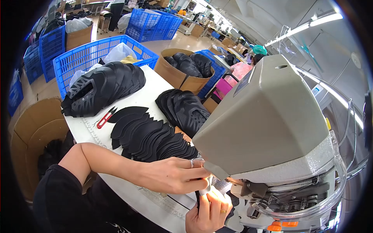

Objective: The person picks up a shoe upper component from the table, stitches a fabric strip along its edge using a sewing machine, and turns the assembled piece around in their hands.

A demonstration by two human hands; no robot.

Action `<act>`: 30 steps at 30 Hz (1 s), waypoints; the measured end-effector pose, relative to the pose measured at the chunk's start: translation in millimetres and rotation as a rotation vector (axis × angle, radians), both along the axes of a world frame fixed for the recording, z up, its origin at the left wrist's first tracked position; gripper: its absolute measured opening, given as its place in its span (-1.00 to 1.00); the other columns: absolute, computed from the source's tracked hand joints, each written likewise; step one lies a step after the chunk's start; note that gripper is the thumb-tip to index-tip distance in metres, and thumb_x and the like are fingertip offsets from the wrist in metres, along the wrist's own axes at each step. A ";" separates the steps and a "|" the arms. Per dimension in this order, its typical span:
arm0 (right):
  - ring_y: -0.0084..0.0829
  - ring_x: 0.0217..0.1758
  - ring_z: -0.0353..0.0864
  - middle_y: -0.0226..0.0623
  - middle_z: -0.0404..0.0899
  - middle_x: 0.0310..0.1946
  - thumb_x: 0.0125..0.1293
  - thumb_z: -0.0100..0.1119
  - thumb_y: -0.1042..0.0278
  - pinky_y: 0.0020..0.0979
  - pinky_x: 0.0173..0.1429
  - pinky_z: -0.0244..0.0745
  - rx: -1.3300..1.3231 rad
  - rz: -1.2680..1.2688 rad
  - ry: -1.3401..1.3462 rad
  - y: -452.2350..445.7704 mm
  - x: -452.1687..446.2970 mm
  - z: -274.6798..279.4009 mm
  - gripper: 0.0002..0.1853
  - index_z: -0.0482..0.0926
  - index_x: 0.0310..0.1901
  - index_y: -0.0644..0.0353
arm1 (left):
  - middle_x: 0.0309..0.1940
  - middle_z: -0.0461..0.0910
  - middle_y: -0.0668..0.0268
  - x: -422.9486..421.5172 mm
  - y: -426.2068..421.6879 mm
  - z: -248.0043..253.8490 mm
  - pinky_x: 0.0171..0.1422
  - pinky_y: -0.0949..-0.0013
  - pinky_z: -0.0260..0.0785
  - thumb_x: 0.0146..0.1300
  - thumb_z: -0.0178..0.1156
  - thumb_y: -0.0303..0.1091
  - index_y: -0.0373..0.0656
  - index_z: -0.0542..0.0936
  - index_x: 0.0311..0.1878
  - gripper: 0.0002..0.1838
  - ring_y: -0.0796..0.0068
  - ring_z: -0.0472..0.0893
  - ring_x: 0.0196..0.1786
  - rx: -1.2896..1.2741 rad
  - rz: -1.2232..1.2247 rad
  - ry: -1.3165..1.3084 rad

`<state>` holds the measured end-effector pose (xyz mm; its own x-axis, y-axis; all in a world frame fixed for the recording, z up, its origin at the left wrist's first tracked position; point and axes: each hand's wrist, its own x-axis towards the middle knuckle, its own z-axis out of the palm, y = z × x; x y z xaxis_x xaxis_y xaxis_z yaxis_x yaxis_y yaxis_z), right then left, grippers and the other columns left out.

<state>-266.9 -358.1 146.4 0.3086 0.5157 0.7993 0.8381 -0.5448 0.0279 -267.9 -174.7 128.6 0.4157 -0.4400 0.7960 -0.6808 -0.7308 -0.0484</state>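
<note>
At the lower centre of the frame, beside the large beige sewing-machine head [264, 116], a small silvery-grey piece of material [204, 190] is pinched in the closed fingers of the right hand [210, 211] and touched by the bent fingers of the left hand [173, 176], whose grip cannot be told.

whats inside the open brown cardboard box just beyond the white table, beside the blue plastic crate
The open brown cardboard box holds a heap of rounded black pieces, probably shoe uppers. They hide its floor and anything deeper.
</note>
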 end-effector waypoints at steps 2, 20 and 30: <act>-0.17 -0.11 0.60 -0.16 0.60 -0.21 0.07 0.11 0.74 -0.15 0.08 0.45 -0.013 -0.025 0.006 -0.4 -1.6 -1.2 -0.64 0.67 -0.07 0.29 | 0.11 0.42 0.15 -0.3 -0.2 -1.5 -0.18 0.45 0.57 -0.04 0.31 -0.46 -0.22 0.48 -0.16 -0.67 0.40 0.57 -0.18 -0.006 -0.010 0.020; -0.10 0.08 0.58 -0.09 0.60 -0.03 0.16 0.08 0.67 -0.10 0.22 0.36 -0.130 0.007 0.107 -5.8 -8.8 2.4 -0.67 0.61 -0.01 0.31 | -0.01 0.48 0.21 -2.3 3.1 7.8 -0.17 0.46 0.57 0.03 0.24 -0.42 -0.22 0.47 -0.17 -0.73 0.41 0.64 -0.17 0.056 0.022 -0.031; -0.36 -0.03 0.63 -0.32 0.66 -0.21 0.11 0.33 0.49 -0.15 0.14 0.43 -0.092 0.018 0.004 -15.4 2.0 -15.2 -0.82 0.70 -0.20 0.22 | -0.16 0.45 0.29 -6.4 -1.3 3.4 -0.16 0.46 0.61 0.00 0.26 -0.43 -0.19 0.52 -0.22 -0.76 0.41 0.63 -0.09 0.021 0.020 -0.039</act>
